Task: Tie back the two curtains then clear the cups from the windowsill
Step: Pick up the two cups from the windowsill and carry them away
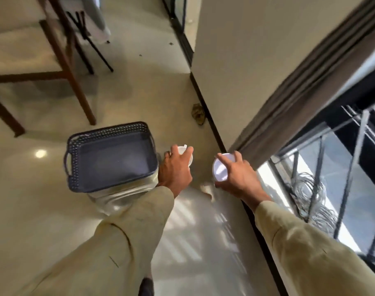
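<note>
the left hand (175, 169) grips a white cup (185, 154) from above, just right of a dark perforated tray (109, 157) on a clear stool. the right hand (237, 178) clasps a second white cup (220, 169) near the grey curtain (299, 99), over the floor.

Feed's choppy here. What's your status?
Left hand holds a cup, right hand another cup. Tray empty. Nothing in the way.
</note>
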